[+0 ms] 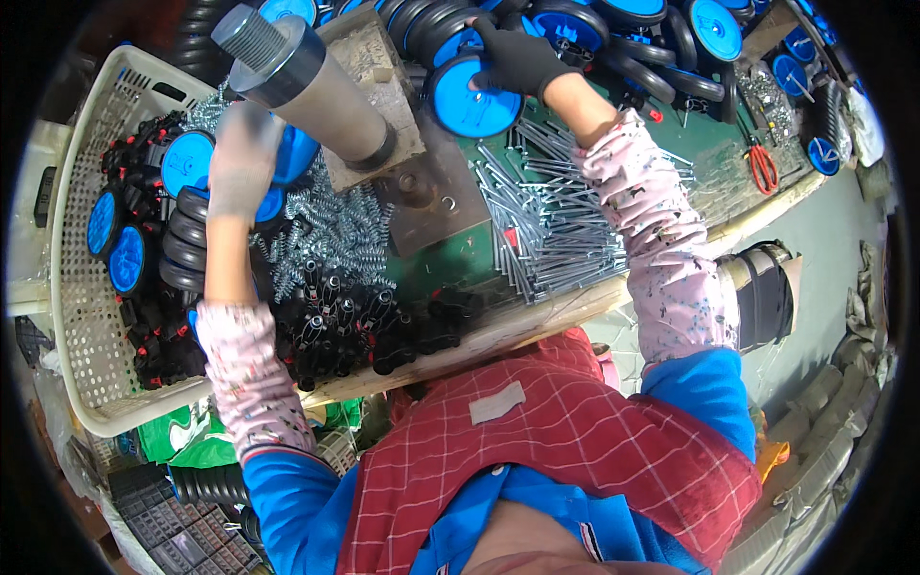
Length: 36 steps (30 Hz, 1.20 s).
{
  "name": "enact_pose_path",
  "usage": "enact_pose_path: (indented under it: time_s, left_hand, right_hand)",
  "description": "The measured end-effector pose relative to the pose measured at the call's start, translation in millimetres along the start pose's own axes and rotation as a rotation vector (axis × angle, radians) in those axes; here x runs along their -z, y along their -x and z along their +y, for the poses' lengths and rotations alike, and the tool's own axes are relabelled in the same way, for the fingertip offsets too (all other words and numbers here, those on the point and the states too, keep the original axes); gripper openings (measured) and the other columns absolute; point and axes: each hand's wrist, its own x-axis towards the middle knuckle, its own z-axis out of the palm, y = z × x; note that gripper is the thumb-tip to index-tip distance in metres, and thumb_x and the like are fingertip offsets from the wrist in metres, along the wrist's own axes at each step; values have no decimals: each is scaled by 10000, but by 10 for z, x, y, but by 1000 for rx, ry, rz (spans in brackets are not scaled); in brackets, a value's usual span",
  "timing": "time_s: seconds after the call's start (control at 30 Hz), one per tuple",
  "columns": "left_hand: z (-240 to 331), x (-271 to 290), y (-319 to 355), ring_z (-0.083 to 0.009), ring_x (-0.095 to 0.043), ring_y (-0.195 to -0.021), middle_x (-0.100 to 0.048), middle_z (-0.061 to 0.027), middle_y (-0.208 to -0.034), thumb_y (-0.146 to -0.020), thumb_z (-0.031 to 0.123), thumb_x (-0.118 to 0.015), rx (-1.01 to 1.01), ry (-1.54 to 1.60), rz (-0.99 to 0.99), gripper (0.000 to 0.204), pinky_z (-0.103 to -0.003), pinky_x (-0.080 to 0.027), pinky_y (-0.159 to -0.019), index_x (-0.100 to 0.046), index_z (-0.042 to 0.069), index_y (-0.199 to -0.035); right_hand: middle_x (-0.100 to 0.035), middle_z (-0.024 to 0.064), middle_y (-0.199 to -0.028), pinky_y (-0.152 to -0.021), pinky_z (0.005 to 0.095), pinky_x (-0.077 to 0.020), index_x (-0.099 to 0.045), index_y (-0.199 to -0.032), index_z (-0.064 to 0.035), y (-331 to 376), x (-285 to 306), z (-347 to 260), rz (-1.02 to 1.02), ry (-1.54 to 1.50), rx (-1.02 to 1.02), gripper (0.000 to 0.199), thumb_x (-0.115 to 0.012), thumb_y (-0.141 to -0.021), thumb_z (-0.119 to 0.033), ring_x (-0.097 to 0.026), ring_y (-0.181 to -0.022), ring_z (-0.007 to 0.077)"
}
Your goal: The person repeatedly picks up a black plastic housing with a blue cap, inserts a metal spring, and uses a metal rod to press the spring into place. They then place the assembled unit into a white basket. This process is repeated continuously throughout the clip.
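My right hand (pixel 517 62), in a dark glove with bare fingertips, grips a blue wheel (pixel 470 107) with a black tyre at the back of the bench, its thumb on the blue face. Over the right part of the white basket, my left hand (pixel 245 158) in a pale glove is smeared by motion. Blue wheels (pixel 188 165) lie close beside it, and whether it holds one cannot be made out. Between the hands a thick metal press column (pixel 335 105) leans over a steel plate (pixel 436 196).
The white basket (pixel 75 316) holds wheels and black plastic parts. Springs (pixel 331 230), black brackets (pixel 331 321) and long steel bolts (pixel 556 220) lie heaped on the green bench. More wheels (pixel 714 29) are piled along the back. Red-handled scissors (pixel 763 168) lie at the right.
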Motion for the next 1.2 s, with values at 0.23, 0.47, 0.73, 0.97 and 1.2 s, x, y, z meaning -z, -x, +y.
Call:
enact_pose_path:
  time_s: [0.23, 0.47, 0.73, 0.97, 1.2]
  left_hand:
    - [1033, 578, 1404, -207, -555, -1102, -570, -131, -1263, -993, 298, -583, 714, 653, 402, 518, -343, -459, -961, -467, -55, -1355]
    - [1773, 8, 1906, -301, -542, -1263, -513, -165, -1394, -957, 198, -572, 852, 1527, 317, 554, -463, -458, -1068, -402, -10, -1441]
    - [1830, -190, 1802, -260, -565, -1212, -553, -151, -1314, -963, 155, -535, 847, 1669, 116, 438, -418, -478, -1037, -453, 5, -1366]
    - [1788, -259, 1745, -199, -567, -1149, -574, -101, -1244, -938, 188, -630, 883, 1673, 86, 431, -364, -468, -1014, -485, 19, -1307]
    - [1630, -293, 1746, -137, -524, -1099, -568, -71, -1218, -930, 204, -689, 779, 1673, 59, 479, -302, -435, -986, -461, 22, -1311]
  right_hand:
    - [-669, 74, -1009, -814, 338, -503, -665, -1050, -42, 34, 725, 606, -137, -1066, -89, 299, -639, -924, -312, -638, -898, 181]
    - [-690, 12, -834, -757, 309, -507, -709, -1021, -89, 809, 502, 612, 57, -671, 60, 285, -695, -915, -353, -645, -825, 98]
    - [-693, 160, -860, -720, 490, -522, -685, -930, -109, 1366, -362, 306, -85, -7, -137, 193, -650, -864, -286, -679, -822, 376]
    - [-610, 101, -824, -630, 362, -490, -733, -1052, -102, 1606, 262, -745, 83, -434, 290, 165, -708, -895, -147, -630, -715, 290]
    - [-576, 61, -939, -665, 387, -534, -703, -1080, -178, 1606, 392, -1346, 80, 1, 571, 286, -777, -804, -170, -632, -860, 293]
